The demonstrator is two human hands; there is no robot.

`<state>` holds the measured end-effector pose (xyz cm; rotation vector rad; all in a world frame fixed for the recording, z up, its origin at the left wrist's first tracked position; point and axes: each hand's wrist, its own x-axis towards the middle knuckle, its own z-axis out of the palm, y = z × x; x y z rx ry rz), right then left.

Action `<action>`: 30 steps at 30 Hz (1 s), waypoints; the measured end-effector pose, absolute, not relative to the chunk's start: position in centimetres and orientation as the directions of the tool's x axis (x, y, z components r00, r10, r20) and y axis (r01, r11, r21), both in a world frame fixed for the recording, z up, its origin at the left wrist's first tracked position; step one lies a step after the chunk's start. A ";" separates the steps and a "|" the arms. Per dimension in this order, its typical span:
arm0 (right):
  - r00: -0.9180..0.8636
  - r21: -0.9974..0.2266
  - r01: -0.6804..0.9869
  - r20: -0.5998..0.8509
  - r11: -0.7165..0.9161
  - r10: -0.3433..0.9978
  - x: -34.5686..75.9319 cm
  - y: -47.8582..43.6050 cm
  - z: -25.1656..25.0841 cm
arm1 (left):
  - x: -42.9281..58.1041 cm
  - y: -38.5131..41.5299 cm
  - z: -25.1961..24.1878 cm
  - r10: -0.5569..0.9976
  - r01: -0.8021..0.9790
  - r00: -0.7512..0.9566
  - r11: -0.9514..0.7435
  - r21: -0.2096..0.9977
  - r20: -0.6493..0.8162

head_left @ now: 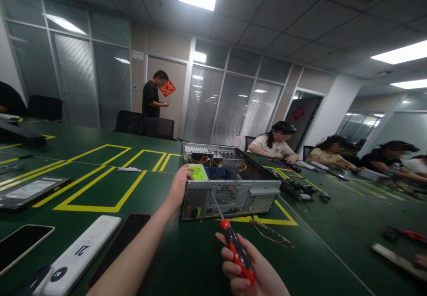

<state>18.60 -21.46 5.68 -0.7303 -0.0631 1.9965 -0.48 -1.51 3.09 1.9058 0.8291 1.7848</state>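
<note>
An opened desktop computer case (233,187) lies on the green table, its rear panel towards me and its wiring showing inside. My left hand (182,185) grips its near left corner, fingers over the top edge beside a power supply with a bright green label (198,172). In my right hand (238,260) is a red and black screwdriver (236,249), fingers closed round the handle. Its shaft points up and away at the rear panel, just right of the power supply. Whether the tip touches the panel I cannot tell.
Left of me lie a white device marked 21 (85,251), a dark phone (122,242), another phone (23,245) and a hard drive (33,191). Glasses (271,234) lie by the case. Cables (298,187) are to its right. Co-workers sit along the right.
</note>
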 end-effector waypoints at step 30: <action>-0.310 -0.341 -0.793 -0.487 -0.505 0.816 18.5 -21.1 6.6 | -0.5 -1.8 3.4 0.677 0.145 0.026 -0.731 0.667 0.736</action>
